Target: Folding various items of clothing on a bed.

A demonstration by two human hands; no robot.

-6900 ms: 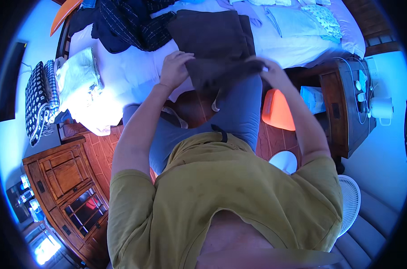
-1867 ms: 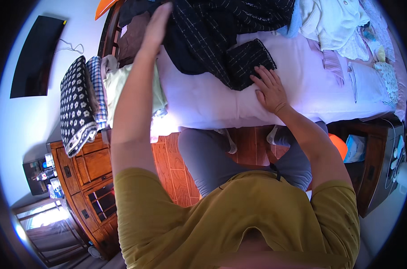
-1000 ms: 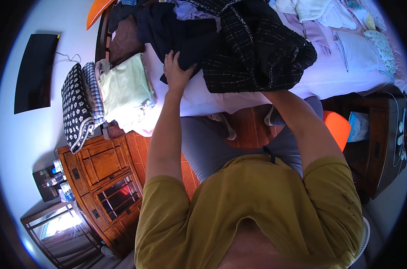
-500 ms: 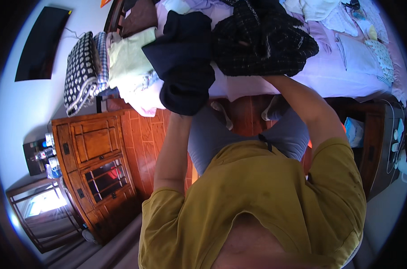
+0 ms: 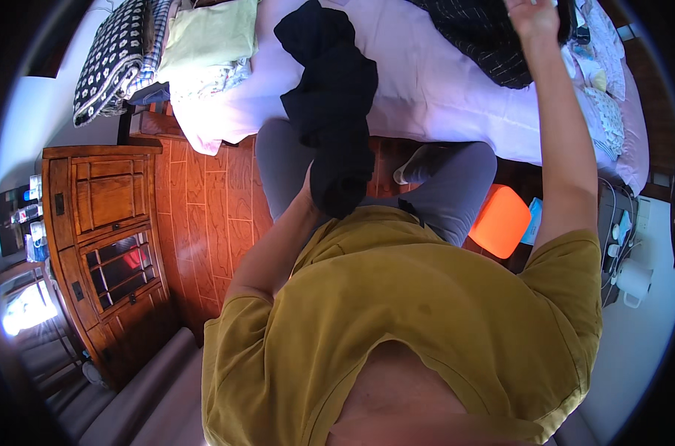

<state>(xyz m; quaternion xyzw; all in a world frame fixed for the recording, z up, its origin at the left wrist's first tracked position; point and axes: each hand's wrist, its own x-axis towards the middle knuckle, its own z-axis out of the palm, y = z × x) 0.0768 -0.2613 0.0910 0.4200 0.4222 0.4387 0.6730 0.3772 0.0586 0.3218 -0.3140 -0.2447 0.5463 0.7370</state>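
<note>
A dark navy garment point(image 5: 334, 100) stretches from the bed's edge toward my chest, bunched and twisted along its length. My left hand point(image 5: 308, 193) is at its near end; the fingers go into the cloth and are mostly hidden. At the upper right, my right hand point(image 5: 532, 18) is raised over the bed with its fingers apart, partly cut off by the top edge. Nothing shows in it. Beside that hand lies a black garment with thin light lines point(image 5: 479, 41), spread on the lilac bedsheet point(image 5: 427, 104).
A folded pale yellow cloth point(image 5: 207, 33) and a folded black-and-white patterned blanket point(image 5: 111, 67) lie at the left. A wooden cabinet point(image 5: 114, 201) stands on the left floor. An orange stool point(image 5: 499, 221) and a white kettle point(image 5: 633, 281) are at the right.
The navy garment has been drawn toward me with my left hand. My right hand has moved away to the upper right, and the black lined garment has shifted that way.
</note>
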